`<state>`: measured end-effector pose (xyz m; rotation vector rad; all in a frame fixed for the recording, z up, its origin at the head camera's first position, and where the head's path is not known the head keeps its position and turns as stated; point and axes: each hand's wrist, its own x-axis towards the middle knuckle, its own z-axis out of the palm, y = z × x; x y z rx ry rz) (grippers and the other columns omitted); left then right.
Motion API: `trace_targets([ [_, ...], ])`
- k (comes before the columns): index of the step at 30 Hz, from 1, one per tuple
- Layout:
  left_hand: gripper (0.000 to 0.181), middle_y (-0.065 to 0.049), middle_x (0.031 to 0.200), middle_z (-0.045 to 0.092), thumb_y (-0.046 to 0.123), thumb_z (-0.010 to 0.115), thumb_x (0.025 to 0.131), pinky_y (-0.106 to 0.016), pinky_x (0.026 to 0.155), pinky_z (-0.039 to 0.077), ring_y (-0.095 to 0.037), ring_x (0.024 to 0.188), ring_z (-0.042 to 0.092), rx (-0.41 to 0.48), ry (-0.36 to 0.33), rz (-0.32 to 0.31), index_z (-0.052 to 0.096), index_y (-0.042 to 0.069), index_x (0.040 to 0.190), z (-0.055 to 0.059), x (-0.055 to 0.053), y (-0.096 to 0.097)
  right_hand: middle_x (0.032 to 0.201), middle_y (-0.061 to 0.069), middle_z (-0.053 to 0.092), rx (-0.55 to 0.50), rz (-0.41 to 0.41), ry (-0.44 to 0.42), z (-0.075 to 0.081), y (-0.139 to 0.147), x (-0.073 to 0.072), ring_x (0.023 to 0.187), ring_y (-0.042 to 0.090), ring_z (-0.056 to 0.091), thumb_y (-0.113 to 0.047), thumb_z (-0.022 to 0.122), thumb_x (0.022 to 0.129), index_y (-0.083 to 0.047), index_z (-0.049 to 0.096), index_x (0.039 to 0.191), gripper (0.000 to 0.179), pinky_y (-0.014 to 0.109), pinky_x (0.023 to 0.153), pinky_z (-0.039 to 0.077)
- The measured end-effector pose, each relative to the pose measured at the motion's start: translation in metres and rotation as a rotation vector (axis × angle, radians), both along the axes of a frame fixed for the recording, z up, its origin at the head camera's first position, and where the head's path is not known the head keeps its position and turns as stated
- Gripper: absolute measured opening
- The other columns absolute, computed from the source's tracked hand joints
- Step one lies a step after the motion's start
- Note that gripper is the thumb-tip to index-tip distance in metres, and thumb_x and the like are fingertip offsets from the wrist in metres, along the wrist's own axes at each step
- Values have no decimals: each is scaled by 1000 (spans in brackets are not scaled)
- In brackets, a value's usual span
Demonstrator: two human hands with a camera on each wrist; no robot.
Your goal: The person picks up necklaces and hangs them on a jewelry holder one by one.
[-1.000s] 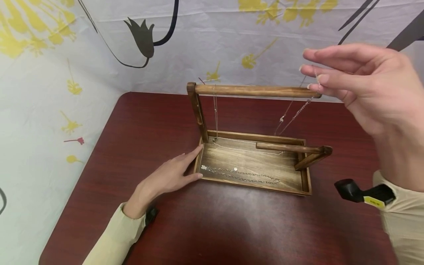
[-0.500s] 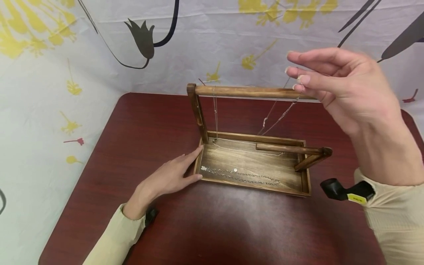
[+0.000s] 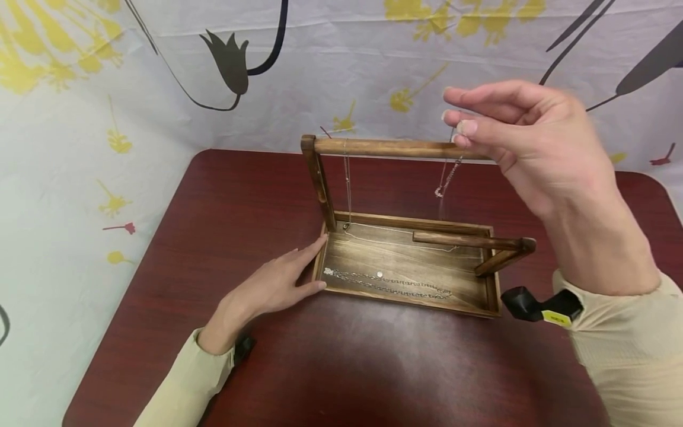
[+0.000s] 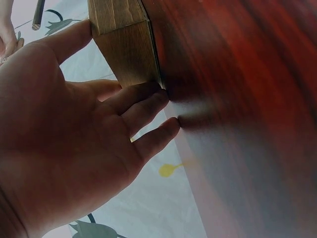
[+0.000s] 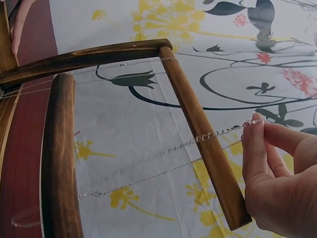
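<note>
My right hand (image 3: 549, 148) pinches a thin silver necklace (image 3: 450, 175) between thumb and fingertips, near the upper bar (image 3: 389, 146) of a wooden jewelry stand. In the right wrist view the necklace (image 5: 148, 174) hangs in two strands that cross the upper bar (image 5: 190, 111); a small charm shows on one. Its lowest part is faint in the head view. My left hand (image 3: 272, 279) rests against the left end of the stand's tray (image 3: 411, 301), fingers fairly straight. The left wrist view shows its fingertips touching the wooden tray (image 4: 124, 54) and tabletop.
Another necklace (image 3: 347, 178) hangs near the upper bar's left end, its lower part lying in the tray. A chunkier chain necklace (image 3: 395, 289) lies along the tray's front. A lower bar (image 3: 464, 238) juts leftward from its post. Dark red table (image 3: 240, 196); patterned cloth (image 3: 331, 65) behind.
My right hand has moved left along the upper bar, carrying the necklace, whose strands now hang closer together and steeper. The left hand and stand have stayed nearly still.
</note>
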<state>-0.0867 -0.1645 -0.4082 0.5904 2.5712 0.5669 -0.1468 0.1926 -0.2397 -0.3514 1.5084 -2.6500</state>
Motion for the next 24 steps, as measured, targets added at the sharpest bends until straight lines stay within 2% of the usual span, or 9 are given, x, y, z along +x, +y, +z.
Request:
trace_targets([
  [24, 83, 5, 159, 31, 58, 57, 95, -54, 112, 34, -35, 142, 36, 1, -1, -5, 5, 42, 159, -1, -1, 2, 118, 26, 67, 92, 31, 3, 6, -26, 0, 97, 30, 69, 17, 69, 83, 16, 65, 114, 31, 32, 78, 58],
])
